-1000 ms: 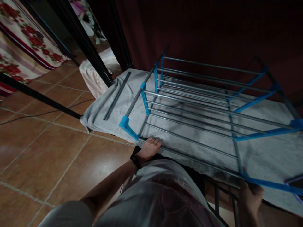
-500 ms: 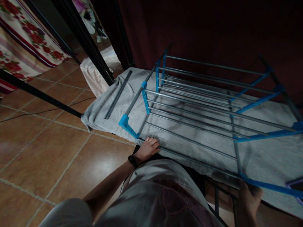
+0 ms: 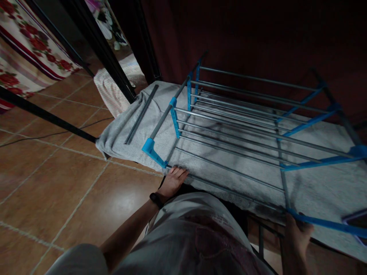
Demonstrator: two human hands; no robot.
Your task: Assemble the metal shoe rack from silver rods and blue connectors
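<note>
A shoe rack [image 3: 229,131] of grey metal tubes and blue plastic joints lies on a surface covered by a grey towel-like cloth [image 3: 318,187]. My left hand [image 3: 172,181], with a dark band at the wrist, has its fingers over the rack's near tube, beside the near left blue joint [image 3: 155,152]. At the other end of that tube, my right hand [image 3: 296,233] grips the near right corner by a long blue piece [image 3: 329,223]; part of its fingers is hidden. A loose grey tube [image 3: 142,114] lies on the cloth left of the rack.
Black metal posts [image 3: 100,49] and a black bar [image 3: 48,114] stand at the left. A flowered curtain [image 3: 37,42] hangs beyond, and a thin cable [image 3: 57,133] crosses the tiled floor [image 3: 86,206]. A phone-like dark object [image 3: 357,219] lies at the right edge.
My left hand's fingers have straightened a little over the near tube. My right hand stays at its corner. The whole view has shifted slightly; the rack looks unchanged.
</note>
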